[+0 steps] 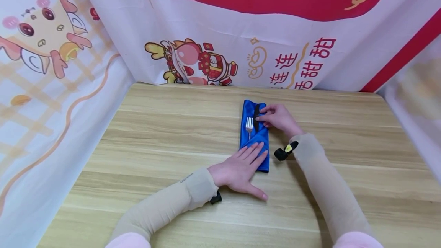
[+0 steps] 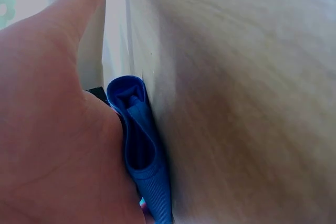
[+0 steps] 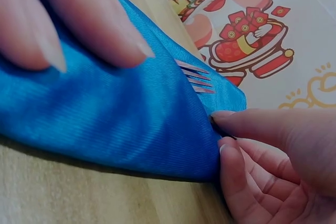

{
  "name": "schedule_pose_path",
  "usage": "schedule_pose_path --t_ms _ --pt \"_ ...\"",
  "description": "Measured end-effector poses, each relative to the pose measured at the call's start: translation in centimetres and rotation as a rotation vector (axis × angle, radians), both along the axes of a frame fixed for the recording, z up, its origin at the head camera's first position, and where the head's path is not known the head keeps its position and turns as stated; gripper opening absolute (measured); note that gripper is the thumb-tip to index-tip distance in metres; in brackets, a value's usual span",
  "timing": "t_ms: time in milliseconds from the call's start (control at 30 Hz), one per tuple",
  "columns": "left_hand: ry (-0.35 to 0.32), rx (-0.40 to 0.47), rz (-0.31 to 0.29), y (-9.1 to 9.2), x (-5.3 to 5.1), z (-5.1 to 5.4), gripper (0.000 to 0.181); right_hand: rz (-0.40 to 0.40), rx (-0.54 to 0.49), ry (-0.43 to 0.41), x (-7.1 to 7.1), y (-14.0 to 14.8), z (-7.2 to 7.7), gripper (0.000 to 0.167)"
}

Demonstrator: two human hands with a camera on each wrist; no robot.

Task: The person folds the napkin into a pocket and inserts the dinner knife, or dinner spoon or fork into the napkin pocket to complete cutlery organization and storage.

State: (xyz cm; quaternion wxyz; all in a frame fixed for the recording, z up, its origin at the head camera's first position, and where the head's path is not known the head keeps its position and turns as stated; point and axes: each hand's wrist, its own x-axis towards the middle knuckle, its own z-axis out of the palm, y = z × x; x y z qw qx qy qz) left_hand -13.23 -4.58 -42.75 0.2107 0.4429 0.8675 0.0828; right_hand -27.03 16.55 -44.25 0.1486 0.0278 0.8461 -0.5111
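Observation:
A blue folded napkin (image 1: 245,141) lies lengthwise on the wooden table, its cloth forming a slanted pocket. From that pocket the tines of a metal fork (image 1: 249,123) stick out; they also show in the right wrist view. Next to the fork is a narrow dark piece (image 1: 256,115), its kind unclear. My left hand (image 1: 239,169) rests flat on the napkin's near half, fingers straight and thumb spread. At the pocket's far right edge, my right hand (image 1: 280,118) pinches the dark piece between thumb and finger. In the left wrist view the napkin's rolled end (image 2: 142,145) shows layered folds.
The wooden table (image 1: 165,125) extends around the napkin on all sides. Behind it hangs a printed white and red cloth (image 1: 213,22), and another printed cloth (image 1: 86,125) borders the left. A black wrist strap device (image 1: 281,154) hangs by the right wrist.

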Motion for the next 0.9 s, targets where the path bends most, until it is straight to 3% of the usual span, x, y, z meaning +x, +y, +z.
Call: schedule_pose_path --t_ms 600,767,900 --pt "-0.019 -0.004 0.011 0.0 -0.4 -0.2 0.119 -0.011 0.000 0.005 -0.5 -0.3 -0.4 0.036" --pt "-0.028 0.035 0.026 0.0 -0.5 0.0 0.117 -0.009 -0.019 0.014 -0.3 -0.1 0.0 0.038" --pt "0.015 0.115 0.049 -0.2 -1.1 0.5 0.115 -0.007 -0.046 0.045 0.1 0.6 1.1 0.046"
